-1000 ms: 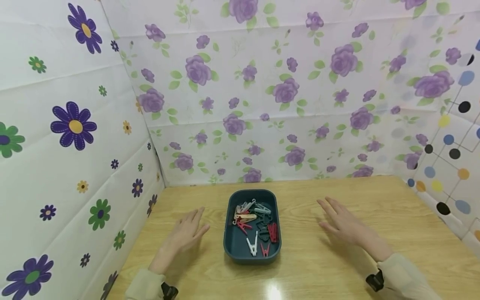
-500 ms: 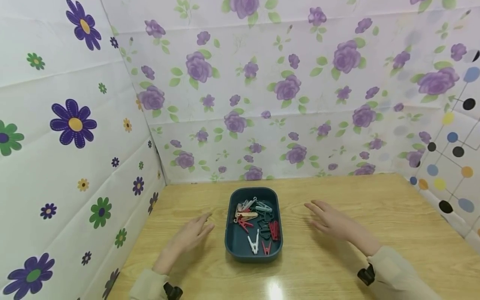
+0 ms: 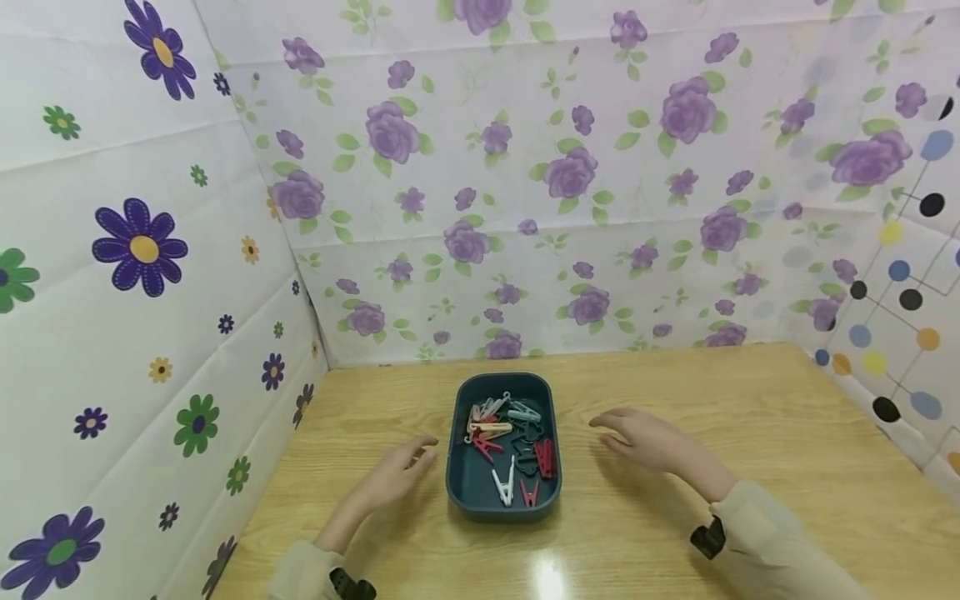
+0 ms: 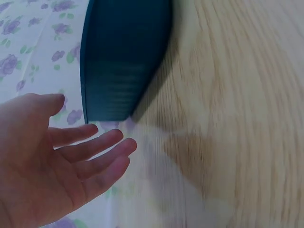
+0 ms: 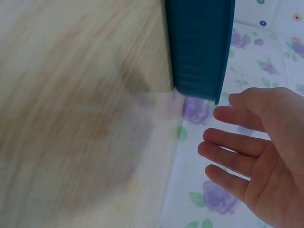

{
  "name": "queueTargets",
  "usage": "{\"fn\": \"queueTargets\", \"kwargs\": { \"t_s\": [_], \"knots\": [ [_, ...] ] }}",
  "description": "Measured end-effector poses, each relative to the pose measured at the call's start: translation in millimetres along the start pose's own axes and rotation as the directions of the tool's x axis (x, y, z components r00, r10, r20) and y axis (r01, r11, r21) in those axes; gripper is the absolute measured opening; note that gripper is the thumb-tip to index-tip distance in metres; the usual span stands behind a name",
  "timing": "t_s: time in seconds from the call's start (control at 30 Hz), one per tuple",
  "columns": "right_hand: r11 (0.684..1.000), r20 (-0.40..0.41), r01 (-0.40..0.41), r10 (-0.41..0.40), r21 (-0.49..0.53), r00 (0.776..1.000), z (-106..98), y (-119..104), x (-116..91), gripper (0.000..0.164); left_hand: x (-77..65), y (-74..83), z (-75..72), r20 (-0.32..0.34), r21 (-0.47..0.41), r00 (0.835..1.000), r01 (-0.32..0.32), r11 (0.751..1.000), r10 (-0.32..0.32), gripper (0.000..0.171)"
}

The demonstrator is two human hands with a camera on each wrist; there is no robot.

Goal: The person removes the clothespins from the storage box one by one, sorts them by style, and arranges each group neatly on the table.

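A dark teal plastic bin point(image 3: 472, 492) stands on the wooden table between my two hands. In it lie several clothespins: a white clothespin point(image 3: 505, 485) and a small red clothespin point(image 3: 529, 492) at the near end, red clothespins point(image 3: 545, 459) at the right, and a pale blue clothespin point(image 3: 524, 414) among others farther back. To the bin's left is my left hand point(image 3: 395, 475), fingers relaxed and holding nothing. My right hand point(image 3: 645, 439) hovers to its right, also holding nothing. Both wrist views show a gap between the fingers and the bin's outer wall.
The wooden table point(image 3: 637, 533) extends on both sides of the bin. A white cloth with purple roses point(image 3: 570, 172) hangs behind it. Flower-patterned cloth point(image 3: 142, 248) walls off the left side, and dotted cloth point(image 3: 907, 300) the right.
Both hands have moved inward toward the bin, the left to the right and the right to the left. The bin and its clothespins have stayed in place.
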State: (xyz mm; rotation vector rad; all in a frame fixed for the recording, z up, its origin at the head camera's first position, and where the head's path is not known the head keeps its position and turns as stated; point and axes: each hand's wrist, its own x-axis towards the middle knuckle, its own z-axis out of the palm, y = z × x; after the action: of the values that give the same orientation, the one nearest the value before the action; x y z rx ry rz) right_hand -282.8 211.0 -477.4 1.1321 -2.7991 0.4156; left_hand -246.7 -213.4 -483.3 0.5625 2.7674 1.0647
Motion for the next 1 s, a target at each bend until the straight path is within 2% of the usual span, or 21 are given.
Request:
{"fn": "queueTargets", "kwargs": {
  "t_s": [0.2,0.3,0.5,0.67,0.77,0.9,1.0],
  "knots": [
    [0.997,-0.021,0.078,-0.079,-0.021,0.997,0,-12,19,0.022,3.2,5.4,8.9,0.061,-0.188,0.998,0.032,0.982,-0.021,0.049],
    [0.990,-0.045,0.132,-0.134,-0.038,0.990,0,-21,30,0.019,2.7,10.8,11.8,0.103,-0.290,0.993,0.078,0.954,-0.050,0.050],
    [0.980,-0.037,0.178,-0.182,-0.090,0.983,0,-42,48,0.017,1.2,22.1,14.6,0.136,-0.403,0.985,0.149,0.903,-0.102,0.052],
    [0.963,0.057,0.223,-0.217,-0.149,0.975,5,-55,66,0.016,1.5,26.5,17.9,0.130,-0.469,0.985,0.162,0.868,-0.113,0.048],
    [0.963,0.136,0.231,-0.213,-0.137,0.968,9,-61,78,0.013,1.6,27.7,20.1,0.118,-0.482,0.987,0.156,0.862,-0.112,0.044],
    [0.981,0.262,0.152,-0.117,-0.117,0.958,10,-69,91,0.008,1.3,29.3,21.3,0.113,-0.488,0.987,0.157,0.858,-0.117,0.043],
    [0.985,0.353,0.073,-0.014,-0.154,0.935,9,-76,99,0.001,1.1,30.2,21.7,0.114,-0.493,0.986,0.165,0.854,-0.125,0.044]
  ]
}}
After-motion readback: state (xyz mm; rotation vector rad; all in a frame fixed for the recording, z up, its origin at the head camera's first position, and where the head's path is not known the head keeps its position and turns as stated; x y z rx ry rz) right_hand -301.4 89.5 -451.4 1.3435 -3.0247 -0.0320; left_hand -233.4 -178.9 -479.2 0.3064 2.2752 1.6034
